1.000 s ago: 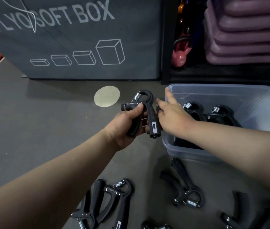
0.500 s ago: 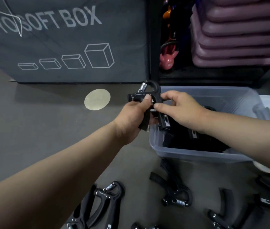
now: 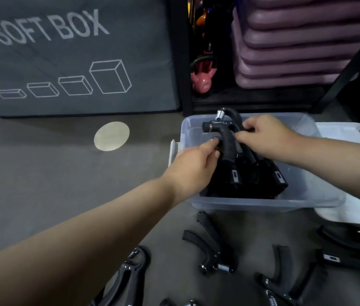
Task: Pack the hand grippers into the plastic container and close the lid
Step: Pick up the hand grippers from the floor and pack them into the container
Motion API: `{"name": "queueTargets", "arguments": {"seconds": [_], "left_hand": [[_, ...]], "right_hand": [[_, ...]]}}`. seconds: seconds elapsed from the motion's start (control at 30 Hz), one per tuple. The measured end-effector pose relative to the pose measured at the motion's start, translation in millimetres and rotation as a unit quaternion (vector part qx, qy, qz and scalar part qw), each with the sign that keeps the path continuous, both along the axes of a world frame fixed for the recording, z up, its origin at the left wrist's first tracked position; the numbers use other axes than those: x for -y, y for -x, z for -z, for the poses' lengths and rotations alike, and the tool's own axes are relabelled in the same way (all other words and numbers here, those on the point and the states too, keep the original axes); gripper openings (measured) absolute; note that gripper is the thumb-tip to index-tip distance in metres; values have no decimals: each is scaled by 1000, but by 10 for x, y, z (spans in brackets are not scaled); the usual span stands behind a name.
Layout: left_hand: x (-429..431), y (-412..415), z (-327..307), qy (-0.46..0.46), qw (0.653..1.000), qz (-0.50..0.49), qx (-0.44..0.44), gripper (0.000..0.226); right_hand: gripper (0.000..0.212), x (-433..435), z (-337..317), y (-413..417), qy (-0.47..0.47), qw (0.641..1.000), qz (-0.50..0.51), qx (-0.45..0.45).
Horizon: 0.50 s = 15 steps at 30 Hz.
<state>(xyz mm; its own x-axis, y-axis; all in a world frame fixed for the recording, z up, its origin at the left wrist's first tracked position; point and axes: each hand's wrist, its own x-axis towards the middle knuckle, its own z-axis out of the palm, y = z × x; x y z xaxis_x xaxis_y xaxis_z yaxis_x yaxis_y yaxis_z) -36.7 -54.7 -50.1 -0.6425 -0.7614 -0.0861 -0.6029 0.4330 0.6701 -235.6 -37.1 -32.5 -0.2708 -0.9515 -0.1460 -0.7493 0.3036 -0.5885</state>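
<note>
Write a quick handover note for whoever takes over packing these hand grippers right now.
Left hand: fingers on the lower handle of the hand gripper being set into the plastic container.
Right hand: pinching that same gripper near its top.
Done: several packed grippers stand in a row inside the container.
Left: seat this one, pack the loose grippers on the floor in front of the container, then fit the lid, which lies to the container's right.

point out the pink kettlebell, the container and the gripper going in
pink kettlebell [image 3: 201, 81]: head view, on its round body.
plastic container [image 3: 252, 205]: head view, on its near wall.
hand gripper [image 3: 227, 143]: head view, on its curved black handle.
</note>
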Motion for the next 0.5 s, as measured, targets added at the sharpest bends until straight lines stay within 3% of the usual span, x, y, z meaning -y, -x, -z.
{"name": "queueTargets", "arguments": {"seconds": [0.13,0.5], "left_hand": [[-111,21,174,131,974,80,163,46],[-150,29,242,159,971,52,171,49]], "right_hand": [[28,-79,4,236,-57,998,-4,-28],[26,-384,82,359,-178,962,-41,-201]]}}
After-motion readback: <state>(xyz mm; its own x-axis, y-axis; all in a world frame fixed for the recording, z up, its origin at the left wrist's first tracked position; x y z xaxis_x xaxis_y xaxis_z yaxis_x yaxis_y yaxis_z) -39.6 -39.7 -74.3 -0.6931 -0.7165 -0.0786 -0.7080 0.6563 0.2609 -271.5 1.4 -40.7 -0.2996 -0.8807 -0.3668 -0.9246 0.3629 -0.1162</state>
